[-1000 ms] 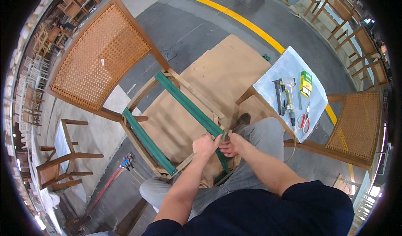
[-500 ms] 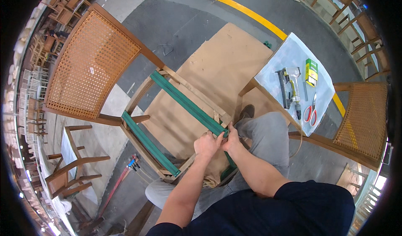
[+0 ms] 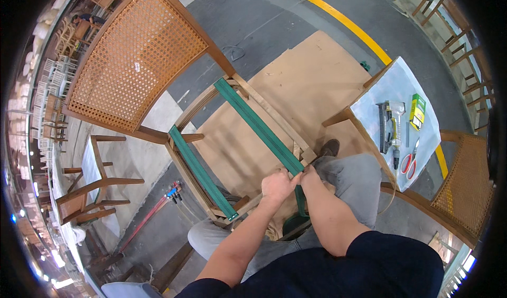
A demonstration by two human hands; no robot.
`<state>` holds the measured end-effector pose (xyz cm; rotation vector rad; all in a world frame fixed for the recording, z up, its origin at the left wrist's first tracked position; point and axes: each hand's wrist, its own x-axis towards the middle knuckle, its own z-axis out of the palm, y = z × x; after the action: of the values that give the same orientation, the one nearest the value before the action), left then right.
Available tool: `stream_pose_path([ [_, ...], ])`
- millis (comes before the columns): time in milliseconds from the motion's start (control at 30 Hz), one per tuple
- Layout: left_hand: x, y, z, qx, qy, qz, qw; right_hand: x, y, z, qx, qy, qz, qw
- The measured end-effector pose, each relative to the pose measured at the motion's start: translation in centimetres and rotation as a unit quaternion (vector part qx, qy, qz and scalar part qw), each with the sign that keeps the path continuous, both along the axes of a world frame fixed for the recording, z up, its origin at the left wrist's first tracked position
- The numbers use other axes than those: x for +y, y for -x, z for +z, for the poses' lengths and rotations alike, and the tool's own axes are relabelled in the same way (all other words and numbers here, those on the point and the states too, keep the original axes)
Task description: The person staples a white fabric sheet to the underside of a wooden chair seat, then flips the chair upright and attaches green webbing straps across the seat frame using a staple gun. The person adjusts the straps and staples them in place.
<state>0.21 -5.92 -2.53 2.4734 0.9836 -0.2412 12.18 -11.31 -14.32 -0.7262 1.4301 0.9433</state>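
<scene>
Person wears a dark navy short-sleeved shirt point(image 3: 338, 269), grey trousers point(image 3: 351, 176) and a dark shoe point(image 3: 328, 148); both forearms bare from the sleeve down, left hand point(image 3: 278, 184) and right hand point(image 3: 309, 175) ungloved, no watch or rings visible.

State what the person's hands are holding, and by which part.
Both hands, left hand and right hand, grip the green webbing strap at its near end, by the chair frame.
</scene>
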Motion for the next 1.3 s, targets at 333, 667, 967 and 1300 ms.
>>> stream_pose_path([
  [333, 4.3, 1.9, -1.3, -0.086, 0.441, 0.016, 0.893, 2.7, -0.5, -6.6, -0.043, -0.028, 0.001, 0.999],
  [667, 6.3, 0.6, -12.8, 0.026, 0.768, 0.462, 0.444, -1.7, 3.2, -10.8, -0.067, -0.016, 0.023, 0.997],
  [967, 3.7, 3.1, -21.0, -0.12, 0.833, 0.445, 0.305, -0.8, 2.1, -12.8, -0.063, -0.036, 0.047, 0.996],
  [1300, 5.0, -0.8, -18.9, -0.149, 0.778, 0.491, 0.364, 0.7, 3.0, -10.0, -0.084, -0.102, 0.252, 0.959],
])
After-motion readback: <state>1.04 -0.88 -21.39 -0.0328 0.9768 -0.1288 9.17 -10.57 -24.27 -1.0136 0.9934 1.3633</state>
